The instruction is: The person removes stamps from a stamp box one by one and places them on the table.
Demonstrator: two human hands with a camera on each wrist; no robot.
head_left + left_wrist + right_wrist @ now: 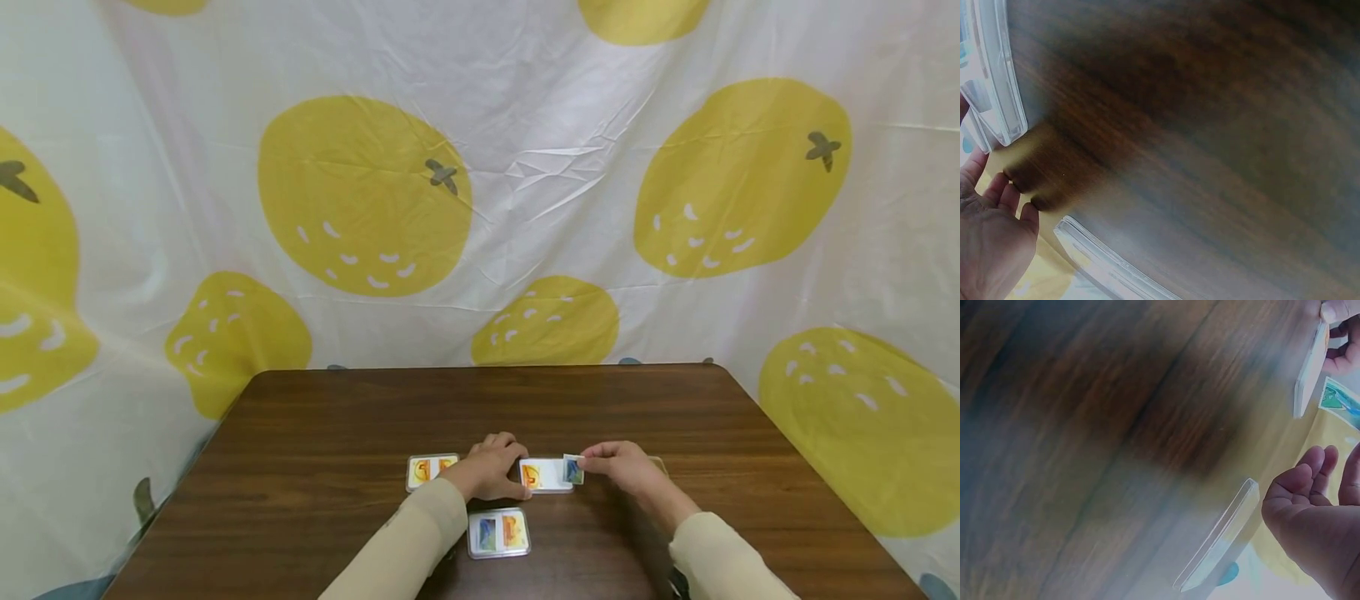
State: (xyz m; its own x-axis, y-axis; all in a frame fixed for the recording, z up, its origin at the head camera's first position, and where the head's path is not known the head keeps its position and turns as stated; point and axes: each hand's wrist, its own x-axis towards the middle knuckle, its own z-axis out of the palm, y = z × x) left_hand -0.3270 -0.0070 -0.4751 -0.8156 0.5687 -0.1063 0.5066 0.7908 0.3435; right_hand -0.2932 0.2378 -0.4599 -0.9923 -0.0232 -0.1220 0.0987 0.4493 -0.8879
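Note:
My left hand [495, 468] grips the left end of the middle clear plastic case [556, 487], thumb at the near side and fingers at the far side. An orange stamp [531, 477] lies on the white left part of this case. My right hand [630, 468] pinches a small blue-green stamp [573, 471] with a white border, over the case's right end. In the right wrist view, the stamp [1339, 400] is tilted up beyond my fingers, and the thumb of my left hand [1344, 340] is on the case [1310, 372].
Left of my left hand lies a case [413, 473] with orange stamps. Nearer me is another case [498, 553] holding one blue-green and one orange stamp. A further case [1219, 540] lies beside my right hand. The brown table [337, 417] ends at a lemon-print cloth [525, 242].

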